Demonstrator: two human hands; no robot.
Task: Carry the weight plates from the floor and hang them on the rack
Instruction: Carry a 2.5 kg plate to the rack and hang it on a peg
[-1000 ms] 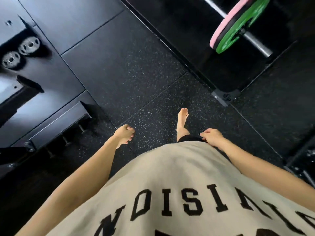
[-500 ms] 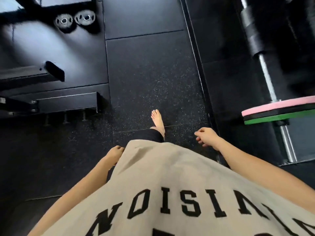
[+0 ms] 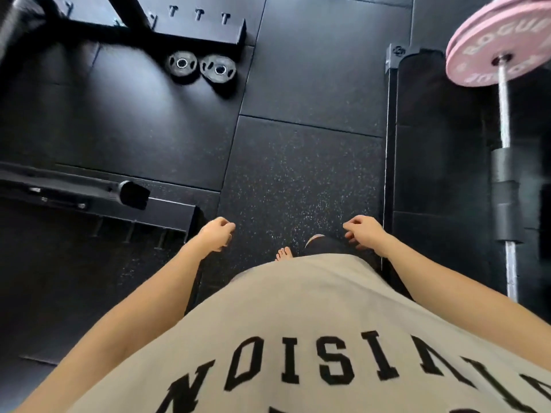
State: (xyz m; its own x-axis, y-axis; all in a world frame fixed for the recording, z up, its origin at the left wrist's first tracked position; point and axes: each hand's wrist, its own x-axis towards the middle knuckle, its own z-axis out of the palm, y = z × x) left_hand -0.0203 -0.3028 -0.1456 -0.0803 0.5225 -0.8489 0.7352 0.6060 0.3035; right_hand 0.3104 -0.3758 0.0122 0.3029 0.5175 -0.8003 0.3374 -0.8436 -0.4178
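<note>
Two small black weight plates, one (image 3: 182, 65) beside the other (image 3: 218, 70), lie flat on the dark rubber floor ahead and to the left. Just behind them stands the black rack base (image 3: 196, 31) with several short pegs. My left hand (image 3: 215, 236) hangs in front of me with fingers loosely curled and holds nothing. My right hand (image 3: 362, 229) hangs the same way, empty, well short of the plates.
A loaded barbell (image 3: 504, 114) with a pink plate (image 3: 489, 46) lies on the black platform (image 3: 429, 162) at the right. A second black rack foot (image 3: 167, 213) with pegs and a padded bar end (image 3: 132, 194) juts in from the left. My bare foot (image 3: 283, 253) shows below.
I have turned and stepped forward: the two plates and the rack base now sit nearer the middle, the barbell swung to the upper right. Both hands stay empty.
</note>
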